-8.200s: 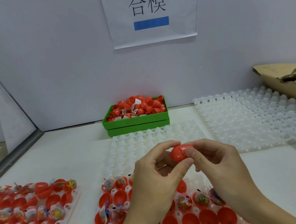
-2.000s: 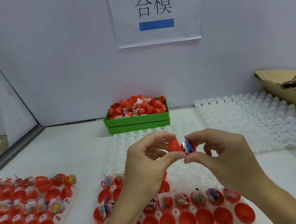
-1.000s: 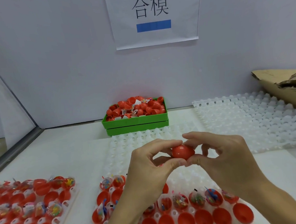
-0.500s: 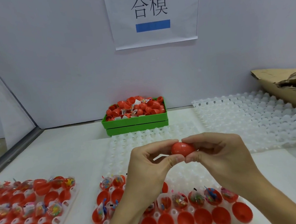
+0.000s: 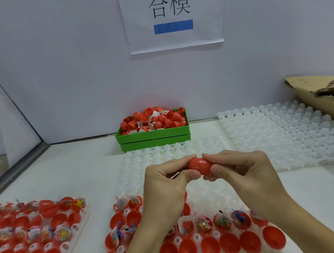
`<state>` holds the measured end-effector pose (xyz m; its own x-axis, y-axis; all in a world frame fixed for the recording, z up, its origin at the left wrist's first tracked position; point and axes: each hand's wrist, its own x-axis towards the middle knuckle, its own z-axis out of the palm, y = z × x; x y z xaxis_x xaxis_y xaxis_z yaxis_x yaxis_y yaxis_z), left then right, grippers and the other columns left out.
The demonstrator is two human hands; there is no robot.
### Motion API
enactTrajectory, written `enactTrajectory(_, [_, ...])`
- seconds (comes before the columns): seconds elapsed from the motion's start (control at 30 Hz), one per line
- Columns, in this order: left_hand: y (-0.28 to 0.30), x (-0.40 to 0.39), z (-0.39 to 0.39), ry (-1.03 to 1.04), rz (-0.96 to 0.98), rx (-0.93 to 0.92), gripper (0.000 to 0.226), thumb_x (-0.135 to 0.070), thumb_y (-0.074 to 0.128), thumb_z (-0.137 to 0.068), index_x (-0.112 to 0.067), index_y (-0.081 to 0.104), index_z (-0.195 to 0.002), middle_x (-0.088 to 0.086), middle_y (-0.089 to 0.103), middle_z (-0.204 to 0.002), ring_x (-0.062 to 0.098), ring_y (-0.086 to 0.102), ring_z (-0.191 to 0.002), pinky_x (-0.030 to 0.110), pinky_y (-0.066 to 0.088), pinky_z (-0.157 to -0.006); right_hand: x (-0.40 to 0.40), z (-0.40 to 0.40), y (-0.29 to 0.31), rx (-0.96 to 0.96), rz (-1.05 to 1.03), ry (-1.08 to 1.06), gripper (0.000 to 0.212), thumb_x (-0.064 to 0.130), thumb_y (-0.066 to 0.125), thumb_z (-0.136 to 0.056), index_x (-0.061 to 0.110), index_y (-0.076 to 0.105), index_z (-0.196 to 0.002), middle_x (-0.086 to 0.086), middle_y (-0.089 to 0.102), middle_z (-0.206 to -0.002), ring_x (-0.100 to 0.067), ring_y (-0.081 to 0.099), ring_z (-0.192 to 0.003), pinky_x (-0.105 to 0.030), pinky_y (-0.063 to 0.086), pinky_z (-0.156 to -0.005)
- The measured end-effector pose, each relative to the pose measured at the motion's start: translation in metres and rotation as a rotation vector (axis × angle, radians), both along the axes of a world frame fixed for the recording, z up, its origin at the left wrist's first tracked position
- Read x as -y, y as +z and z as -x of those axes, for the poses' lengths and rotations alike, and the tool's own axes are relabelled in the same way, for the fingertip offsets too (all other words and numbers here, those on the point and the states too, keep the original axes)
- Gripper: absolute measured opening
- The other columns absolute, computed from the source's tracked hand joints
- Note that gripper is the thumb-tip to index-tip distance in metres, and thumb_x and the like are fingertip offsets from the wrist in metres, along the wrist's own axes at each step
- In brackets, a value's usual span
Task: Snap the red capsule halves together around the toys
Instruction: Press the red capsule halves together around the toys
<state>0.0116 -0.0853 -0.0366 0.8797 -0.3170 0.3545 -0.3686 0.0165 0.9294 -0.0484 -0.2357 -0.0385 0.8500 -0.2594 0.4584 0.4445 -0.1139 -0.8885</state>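
A closed red capsule (image 5: 200,165) lies sideways between my two hands, above the white tray. My left hand (image 5: 166,187) pinches its left end between thumb and forefinger. My right hand (image 5: 242,172) pinches its right end the same way. No toy shows at the seam. Below my hands a white tray (image 5: 210,194) carries open red halves (image 5: 229,243) in its front row. Behind them sit halves with bagged toys (image 5: 221,222).
A second tray of red halves and toys (image 5: 35,230) lies at the front left. A green bin (image 5: 153,136) heaped with red capsules stands at the back by the wall. Bare white trays (image 5: 281,134) spread to the right, under torn cardboard (image 5: 322,93).
Two seconds ago the halves were apart with a toy showing between them. My hands pushed them together, and the capsule now looks closed. It sits slightly lower than before.
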Motion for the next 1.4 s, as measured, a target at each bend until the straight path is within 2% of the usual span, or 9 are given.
enactTrajectory(0.13, [0.002,-0.002,-0.001,-0.098,0.024,0.006,0.03,-0.006,0.075,-0.075,-0.032,0.079,-0.089,-0.016,0.074,-0.102,-0.003,0.065,-0.103,0.015,0.052,-0.083,0.002,0.0,0.0,-0.095,-0.138,0.019,0.022,0.019,0.076,-0.066,0.02,0.08,-0.088,-0.009,0.076,-0.084,-0.024,0.074,-0.068,-0.021,0.056,-0.065])
enactTrajectory(0.27, [0.001,-0.003,0.001,-0.218,0.008,-0.033,0.025,-0.029,0.067,-0.077,-0.036,0.078,-0.099,-0.017,0.065,-0.125,0.0,0.054,-0.124,0.033,0.046,-0.1,0.004,0.001,0.001,-0.217,-0.336,0.389,0.055,0.039,0.086,-0.067,0.01,0.073,-0.113,-0.017,0.073,-0.111,-0.032,0.071,-0.102,-0.029,0.057,-0.08])
enactTrajectory(0.43, [-0.005,0.001,0.002,-0.309,0.012,-0.127,0.027,-0.021,0.059,-0.095,-0.026,0.071,-0.119,-0.008,0.068,-0.126,0.008,0.058,-0.124,0.028,0.05,-0.099,-0.001,0.001,0.003,-0.199,-0.433,0.405,0.031,0.015,0.071,-0.076,0.003,0.076,-0.104,-0.022,0.072,-0.11,-0.032,0.07,-0.107,-0.028,0.057,-0.086])
enactTrajectory(0.53, [-0.006,0.008,0.008,-0.354,0.112,-0.252,0.051,-0.039,0.064,-0.088,-0.022,0.057,-0.135,-0.005,0.071,-0.12,0.012,0.065,-0.116,0.027,0.054,-0.092,-0.001,0.0,-0.001,-0.202,-0.424,0.306,0.036,0.011,0.07,-0.07,0.0,0.074,-0.105,-0.024,0.073,-0.105,-0.034,0.071,-0.102,-0.028,0.058,-0.085])
enactTrajectory(0.77, [-0.013,0.016,0.012,-0.19,0.252,-0.264,0.033,-0.027,0.064,-0.074,-0.022,0.073,-0.106,-0.009,0.077,-0.099,0.011,0.072,-0.099,0.027,0.059,-0.078,-0.01,0.003,-0.001,-0.121,-0.184,0.163,0.03,0.02,0.078,-0.069,0.033,0.08,-0.096,-0.005,0.078,-0.098,-0.023,0.073,-0.099,-0.028,0.057,-0.088])
enactTrajectory(1.03, [-0.015,0.016,0.012,-0.154,0.298,-0.263,0.024,-0.021,0.064,-0.072,-0.026,0.081,-0.088,-0.002,0.078,-0.097,0.014,0.074,-0.094,0.027,0.06,-0.073,-0.014,0.005,0.0,-0.077,-0.112,0.148,0.029,0.011,0.075,-0.075,0.034,0.08,-0.091,-0.005,0.078,-0.092,-0.022,0.075,-0.092,-0.024,0.058,-0.079])
enactTrajectory(1.23, [-0.008,0.015,0.014,-0.213,0.256,-0.241,0.032,-0.025,0.064,-0.08,-0.022,0.073,-0.11,-0.003,0.076,-0.103,0.014,0.072,-0.1,0.027,0.059,-0.079,-0.008,0.003,0.004,-0.057,-0.174,0.173,0.032,0.016,0.074,-0.065,0.024,0.08,-0.095,-0.009,0.078,-0.093,-0.025,0.075,-0.091,-0.025,0.059,-0.079])
enactTrajectory(1.33, [-0.005,0.012,0.012,-0.254,0.25,-0.286,0.04,-0.025,0.068,-0.087,-0.021,0.065,-0.127,-0.001,0.072,-0.117,0.015,0.069,-0.109,0.03,0.058,-0.084,-0.005,0.005,0.01,0.013,-0.079,0.165,0.036,0.011,0.075,-0.065,0.028,0.079,-0.095,0.001,0.078,-0.094,-0.015,0.075,-0.09,-0.016,0.056,-0.076])
enactTrajectory(1.4, [-0.003,0.01,0.01,-0.255,0.276,-0.347,0.038,-0.022,0.064,-0.086,-0.014,0.066,-0.122,0.008,0.071,-0.118,0.021,0.069,-0.11,0.033,0.058,-0.083,-0.001,0.006,0.011,0.049,0.018,0.104,0.039,0.013,0.077,-0.063,0.034,0.078,-0.096,0.005,0.078,-0.093,-0.013,0.075,-0.089,-0.016,0.056,-0.077])
